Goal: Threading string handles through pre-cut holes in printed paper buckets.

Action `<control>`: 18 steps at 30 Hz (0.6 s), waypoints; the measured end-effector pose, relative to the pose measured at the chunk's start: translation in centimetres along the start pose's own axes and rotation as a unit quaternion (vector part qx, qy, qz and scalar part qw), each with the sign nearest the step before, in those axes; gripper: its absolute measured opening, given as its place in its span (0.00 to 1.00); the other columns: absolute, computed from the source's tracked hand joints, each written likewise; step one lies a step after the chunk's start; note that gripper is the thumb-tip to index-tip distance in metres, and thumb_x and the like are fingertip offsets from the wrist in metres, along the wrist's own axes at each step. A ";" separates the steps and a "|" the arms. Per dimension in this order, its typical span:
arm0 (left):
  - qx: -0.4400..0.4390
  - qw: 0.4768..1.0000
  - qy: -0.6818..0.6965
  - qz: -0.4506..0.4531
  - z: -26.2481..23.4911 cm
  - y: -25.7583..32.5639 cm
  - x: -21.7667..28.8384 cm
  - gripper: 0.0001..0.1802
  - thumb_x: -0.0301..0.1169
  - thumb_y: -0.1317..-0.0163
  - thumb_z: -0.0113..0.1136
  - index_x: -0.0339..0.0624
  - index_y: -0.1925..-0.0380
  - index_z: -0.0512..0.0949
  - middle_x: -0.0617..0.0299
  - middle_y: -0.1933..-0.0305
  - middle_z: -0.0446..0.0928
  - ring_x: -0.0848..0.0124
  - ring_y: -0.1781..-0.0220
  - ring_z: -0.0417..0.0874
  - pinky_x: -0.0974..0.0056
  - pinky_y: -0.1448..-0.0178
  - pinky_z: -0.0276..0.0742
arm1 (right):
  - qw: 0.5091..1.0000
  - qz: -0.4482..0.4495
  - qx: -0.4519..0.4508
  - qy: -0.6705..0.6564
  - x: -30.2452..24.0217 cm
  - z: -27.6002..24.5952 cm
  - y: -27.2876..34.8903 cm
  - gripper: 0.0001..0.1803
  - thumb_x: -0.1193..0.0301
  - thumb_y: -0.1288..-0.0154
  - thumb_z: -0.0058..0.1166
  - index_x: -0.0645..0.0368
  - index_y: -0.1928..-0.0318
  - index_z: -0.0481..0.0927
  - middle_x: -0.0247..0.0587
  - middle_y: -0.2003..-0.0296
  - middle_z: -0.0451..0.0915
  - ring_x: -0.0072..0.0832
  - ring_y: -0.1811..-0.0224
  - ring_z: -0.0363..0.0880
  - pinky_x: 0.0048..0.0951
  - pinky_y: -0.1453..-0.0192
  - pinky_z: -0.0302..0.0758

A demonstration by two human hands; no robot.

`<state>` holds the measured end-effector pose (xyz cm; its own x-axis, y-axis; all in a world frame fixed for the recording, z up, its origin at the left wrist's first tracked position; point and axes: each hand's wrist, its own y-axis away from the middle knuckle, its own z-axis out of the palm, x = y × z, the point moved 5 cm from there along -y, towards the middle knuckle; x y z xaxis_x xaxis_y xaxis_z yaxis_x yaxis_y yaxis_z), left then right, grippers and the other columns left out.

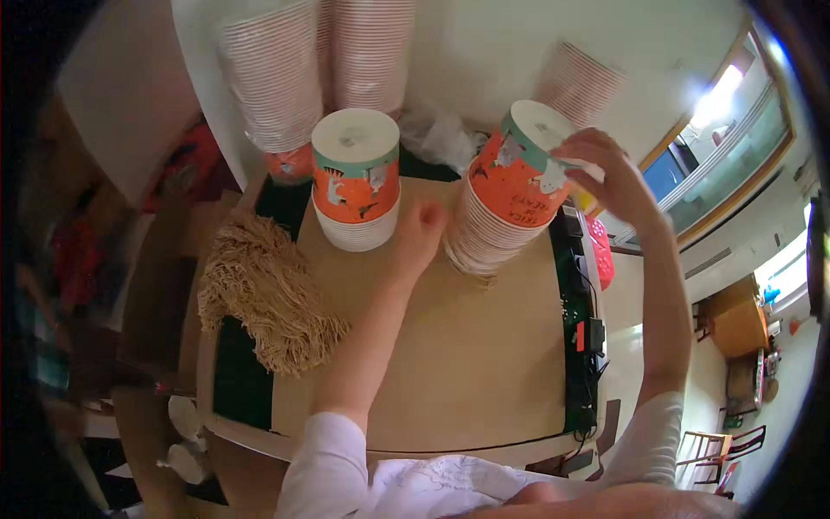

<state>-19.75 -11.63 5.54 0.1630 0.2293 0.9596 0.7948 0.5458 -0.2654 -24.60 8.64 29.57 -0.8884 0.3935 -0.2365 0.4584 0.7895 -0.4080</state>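
Past a pale wall (pixel 484 43), the table (pixel 238 389) wears a brown sheet (pixel 467 363). At least four wrapped stacks (pixel 373 52) crowd the back. Two upturned orange-and-teal cup stacks (pixel 356 201) stand nearer, one tan string bundle (pixel 268 294) left. The right hand (pixel 601 164) touches the right stack's top, fingers bent; the left hand (pixel 421 229) curls between; I cannot tell either grip.

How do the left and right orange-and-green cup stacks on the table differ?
The left stack shows fewer rims; the right stack shows more and looks taller. The left stack looks upright, while the right stack appears to lean rightward. The right hand is at the right stack's top, not the left stack's. Both have upside-down cups on top.
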 end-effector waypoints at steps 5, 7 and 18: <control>0.143 0.989 0.040 -0.017 -9.3 2.9 -1.9 0.06 0.27 0.41 0.53 0.37 0.66 0.75 0.60 0.69 0.77 0.72 0.65 0.78 0.68 0.59 0.73 | 0.991 -0.037 0.086 -0.095 -7.0 10.3 3.0 0.15 0.82 0.51 0.56 0.59 0.59 0.79 0.43 0.69 0.78 0.37 0.60 0.75 0.32 0.54 0.72; 0.205 0.975 0.083 0.034 -13.5 0.9 -3.3 0.06 0.26 0.40 0.52 0.37 0.65 0.75 0.59 0.67 0.77 0.72 0.63 0.78 0.70 0.58 0.71 | 0.964 0.060 -0.013 -0.257 -4.8 18.5 2.7 0.10 0.76 0.41 0.54 0.60 0.58 0.77 0.36 0.65 0.77 0.24 0.60 0.75 0.22 0.59 0.73; 0.163 0.971 -0.165 -0.052 -21.0 -9.9 -10.0 0.09 0.29 0.47 0.54 0.34 0.74 0.79 0.55 0.75 0.79 0.62 0.72 0.80 0.62 0.64 0.75 | 0.685 0.380 0.066 -0.618 1.9 35.0 -3.3 0.11 0.69 0.38 0.51 0.62 0.58 0.75 0.33 0.68 0.76 0.22 0.68 0.73 0.23 0.63 0.72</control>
<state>-16.98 -36.29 0.57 -0.1471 0.3762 0.9148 0.5606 0.7937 -0.2362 -26.91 -9.70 -0.43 0.2709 -0.0967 -0.9577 0.8476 0.4955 0.1897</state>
